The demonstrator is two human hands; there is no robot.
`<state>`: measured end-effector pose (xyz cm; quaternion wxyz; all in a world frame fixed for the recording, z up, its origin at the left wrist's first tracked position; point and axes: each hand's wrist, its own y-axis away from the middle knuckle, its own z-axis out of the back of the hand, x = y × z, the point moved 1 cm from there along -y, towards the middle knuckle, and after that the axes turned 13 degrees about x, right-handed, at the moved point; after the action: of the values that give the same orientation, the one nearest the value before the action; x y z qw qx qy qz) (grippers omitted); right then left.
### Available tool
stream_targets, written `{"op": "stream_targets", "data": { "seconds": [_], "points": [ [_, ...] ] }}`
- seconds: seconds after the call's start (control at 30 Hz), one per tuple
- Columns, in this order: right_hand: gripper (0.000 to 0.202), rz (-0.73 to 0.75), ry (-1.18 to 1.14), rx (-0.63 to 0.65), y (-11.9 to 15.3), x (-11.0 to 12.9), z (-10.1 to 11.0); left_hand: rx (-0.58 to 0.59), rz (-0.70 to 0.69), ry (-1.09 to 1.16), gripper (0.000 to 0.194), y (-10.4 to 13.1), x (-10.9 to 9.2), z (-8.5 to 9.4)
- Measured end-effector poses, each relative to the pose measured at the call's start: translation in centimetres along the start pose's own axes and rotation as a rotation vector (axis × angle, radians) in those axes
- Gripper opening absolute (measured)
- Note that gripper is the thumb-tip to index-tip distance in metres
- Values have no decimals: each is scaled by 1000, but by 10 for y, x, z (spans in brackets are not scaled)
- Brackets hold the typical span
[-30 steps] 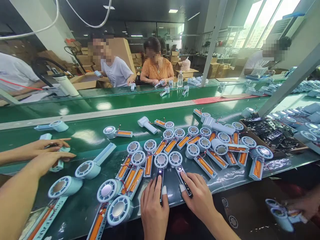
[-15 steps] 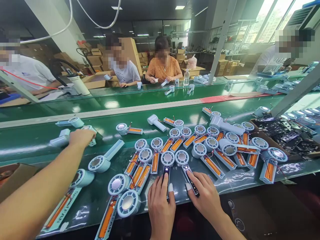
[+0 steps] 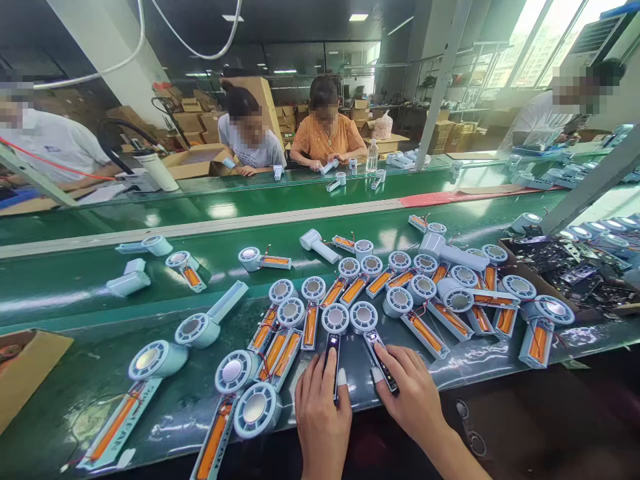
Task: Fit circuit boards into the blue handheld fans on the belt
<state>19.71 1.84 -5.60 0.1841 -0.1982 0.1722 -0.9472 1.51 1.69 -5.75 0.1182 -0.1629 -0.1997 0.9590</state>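
Near the bench's front edge, my left hand is closed around the handle of a pale blue handheld fan, its index fingertip pressed on the black circuit board just below a lit white spot. Beside it, my right hand grips a second handheld fan the same way, and a lit spot shows on its board too. Both fans lie with their round heads pointing away from me. White covers sit on both thumb tips. Close around them lie more fans with open handles, such as one with an orange battery and thin red wires.
A cardboard box of black circuit boards stands at the right. Several fans, one with its battery showing, lie on the green conveyor belt. Another carton is at the left edge. Co-workers sit across the line behind a bottle.
Another person's arm, reaching in from the left, has left the view, uncovering a fan on the belt. Fans on the belt have shifted slightly right. My hands stay in place.
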Motion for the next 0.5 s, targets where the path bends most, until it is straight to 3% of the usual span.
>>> {"op": "stream_targets", "data": {
  "seconds": [0.3, 0.43, 0.5],
  "points": [
    [56, -29, -49, 57, 3, -1, 4, 19, 37, 60, 45, 1, 1, 0],
    [69, -150, -60, 219, -8, 26, 17, 162, 16, 326, 48, 3, 0, 7],
    [68, -259, -18, 298, -24, 46, 15, 227, 84, 562, 47, 1, 1, 7]
  ]
}}
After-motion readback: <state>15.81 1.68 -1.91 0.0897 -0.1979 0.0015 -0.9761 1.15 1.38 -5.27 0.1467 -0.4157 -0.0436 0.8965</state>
